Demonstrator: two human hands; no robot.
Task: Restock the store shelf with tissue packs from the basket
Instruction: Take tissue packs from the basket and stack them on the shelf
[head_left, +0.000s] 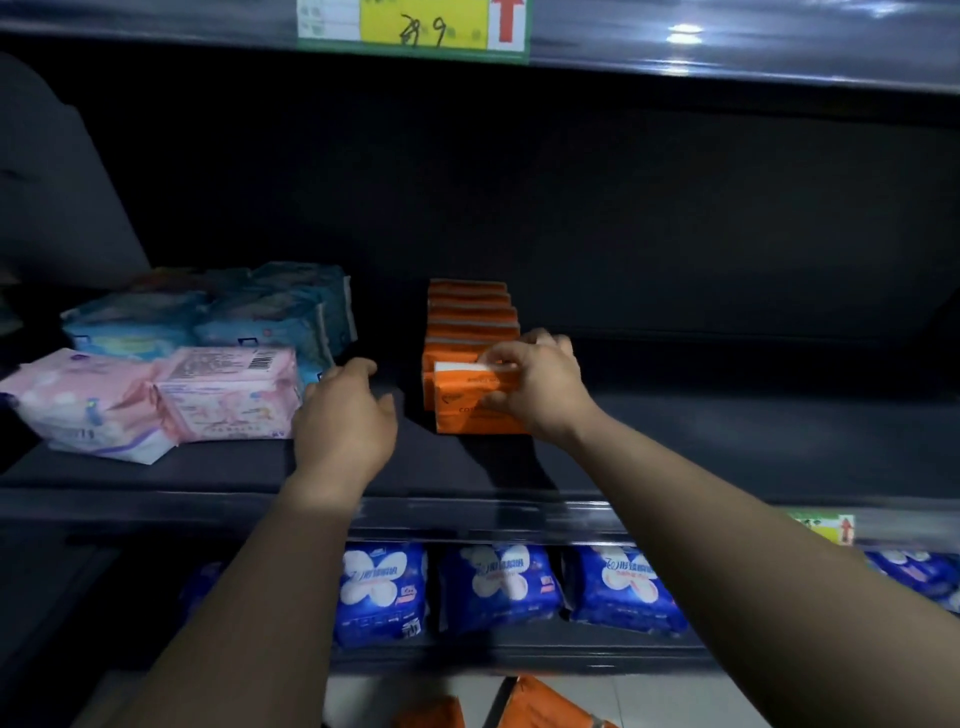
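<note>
Right hand (535, 384): fingers pinch an orange tissue pack (475, 402) on the shelf (260, 467).
Left hand (345, 410): fingers relaxed, holding nothing, beside it.

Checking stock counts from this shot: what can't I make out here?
Basket: head view, below the bottom edge; only orange packs show.
Front orange tissue pack: right end hidden by the right hand.
Upper price tag: cut by top edge, print blurred.
Orange row: rear packs too dark to count.

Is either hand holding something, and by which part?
The right hand grips the front orange tissue pack by its right end. The left hand holds nothing.
</note>
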